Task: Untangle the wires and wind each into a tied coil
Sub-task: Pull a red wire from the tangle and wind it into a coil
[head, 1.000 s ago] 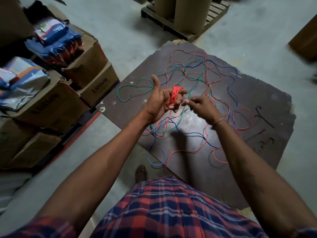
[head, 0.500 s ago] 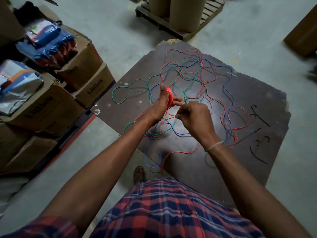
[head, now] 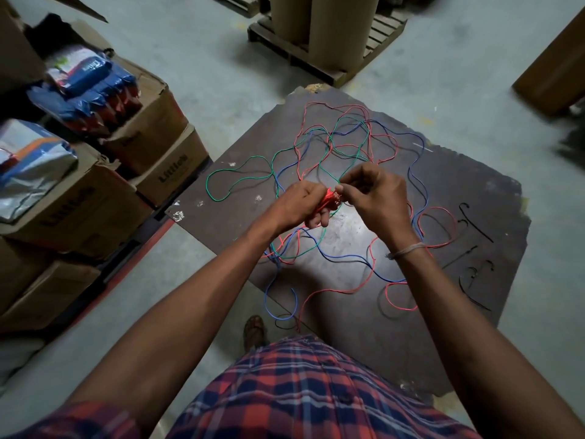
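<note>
While the left hand (head: 302, 202) clasps the small red coil (head: 329, 201) above the board (head: 474, 217) and the right hand (head: 370, 193) pinches its free end, the thin, springy wire seems best gripped across its bundled middle.

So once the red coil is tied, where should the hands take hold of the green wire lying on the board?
Probably at the green wire's big loop at the board's left side, coming down from above. That loop lies flat and apart from the red and blue strands, so fingers can pinch it without catching others. Right now the left hand and right hand are both busy on the red coil.
</note>
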The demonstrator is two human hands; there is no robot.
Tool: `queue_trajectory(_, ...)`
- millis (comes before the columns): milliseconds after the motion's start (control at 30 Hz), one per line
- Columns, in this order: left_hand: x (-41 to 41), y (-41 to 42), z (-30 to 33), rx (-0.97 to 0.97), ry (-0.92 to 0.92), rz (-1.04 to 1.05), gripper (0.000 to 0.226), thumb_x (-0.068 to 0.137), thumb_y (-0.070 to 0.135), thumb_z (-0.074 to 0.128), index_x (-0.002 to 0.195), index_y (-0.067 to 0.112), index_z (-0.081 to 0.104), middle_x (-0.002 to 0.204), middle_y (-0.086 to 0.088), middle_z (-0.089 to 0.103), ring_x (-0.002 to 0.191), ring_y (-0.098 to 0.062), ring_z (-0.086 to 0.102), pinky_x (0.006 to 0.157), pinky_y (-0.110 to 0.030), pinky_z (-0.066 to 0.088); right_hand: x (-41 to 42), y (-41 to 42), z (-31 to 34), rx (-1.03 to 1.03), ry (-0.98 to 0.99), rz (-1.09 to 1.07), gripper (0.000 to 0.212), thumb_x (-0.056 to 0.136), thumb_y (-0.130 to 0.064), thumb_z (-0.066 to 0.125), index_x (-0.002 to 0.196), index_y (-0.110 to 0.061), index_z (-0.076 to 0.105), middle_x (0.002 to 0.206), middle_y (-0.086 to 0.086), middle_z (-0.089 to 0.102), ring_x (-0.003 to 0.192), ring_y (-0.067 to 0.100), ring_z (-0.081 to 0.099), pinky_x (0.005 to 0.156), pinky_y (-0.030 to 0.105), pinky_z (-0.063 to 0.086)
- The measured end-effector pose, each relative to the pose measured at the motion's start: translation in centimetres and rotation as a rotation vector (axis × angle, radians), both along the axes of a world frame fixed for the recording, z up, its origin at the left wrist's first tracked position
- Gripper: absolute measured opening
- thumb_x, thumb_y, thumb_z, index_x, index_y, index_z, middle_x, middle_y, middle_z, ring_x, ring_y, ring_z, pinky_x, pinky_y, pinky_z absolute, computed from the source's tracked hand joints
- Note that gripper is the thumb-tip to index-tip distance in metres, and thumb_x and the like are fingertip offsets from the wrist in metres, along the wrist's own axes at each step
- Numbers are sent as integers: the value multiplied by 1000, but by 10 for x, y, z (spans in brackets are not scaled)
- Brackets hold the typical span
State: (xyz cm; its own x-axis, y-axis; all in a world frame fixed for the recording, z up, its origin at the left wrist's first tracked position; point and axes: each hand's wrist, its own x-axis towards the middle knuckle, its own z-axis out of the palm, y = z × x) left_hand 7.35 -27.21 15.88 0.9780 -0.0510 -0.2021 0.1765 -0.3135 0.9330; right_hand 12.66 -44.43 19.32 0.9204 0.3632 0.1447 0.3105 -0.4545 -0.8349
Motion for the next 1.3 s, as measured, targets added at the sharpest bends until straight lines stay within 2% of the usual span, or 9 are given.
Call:
queue_trajectory(133,2,-2,-9,-20,-48,133,58,101,38,40,77,-9,65,54,-9,61,42,-13,42,49,-23,35,-1,0,-3,11,-23,-18,9,82,-16,84,82,-12,77,72,-5,73,64,4,67,65,24,57)
queue_trajectory(300,9,-5,-14,-357,64,277,51,107,26,45,75,-4,71,42,-1,45,32,-9,27,41,-18,18,-4,-14,-9,29,-52,-70,14,86,-30,81,88,-17,77,86,-2,73,77,10,65,70,26,53)
queue_trajectory(400,14,-8,-14,-592,195,342,52,105,27,43,67,-1,67,36,3,35,27,-8,21,40,-19,10,-11,-25,-13,109,104,-98,28,85,-36,83,99,-15,71,99,-3,74,84,9,69,72,23,55)
queue_trajectory(467,18,-12,-14,-707,259,348,50,105,26,42,68,-1,61,34,5,32,25,-7,19,36,-17,11,-17,-32,-20,166,258,-63,37,82,-37,86,105,-15,67,106,-2,74,94,14,72,78,30,59)
queue_trajectory(633,23,-32,-9,-833,373,287,50,103,28,43,61,5,57,32,7,29,22,-5,19,30,-13,18,-23,-46,-35,234,427,36,49,78,-24,90,114,-9,60,117,6,71,103,15,71,86,29,58)
queue_trajectory(867,34,-55,-3,-897,481,96,53,102,26,38,56,5,55,31,7,27,21,-5,19,32,-13,13,-15,-71,-47,326,534,37,49,83,-8,84,120,0,55,104,16,74,90,14,68,78,24,53)
queue_trajectory(1000,40,-67,-10,-886,536,58,51,102,28,40,59,5,53,31,7,27,22,-5,19,30,-12,18,-13,-85,-51,386,561,73,43,85,-1,80,120,-2,54,108,25,73,94,22,70,83,28,55)
queue_trajectory(1167,47,-94,-17,-721,522,165,44,104,27,41,63,10,42,36,7,30,26,-4,19,36,-16,10,-15,-99,-58,400,532,-31,44,83,6,78,115,-4,50,95,20,74,82,18,70,79,29,55)
queue_trajectory(1300,57,-120,-35,-514,388,328,35,101,26,58,69,16,47,47,3,43,31,-6,25,36,-14,18,-17,-112,-70,345,495,-160,46,82,-1,83,113,-4,49,91,28,71,77,22,64,77,40,52)
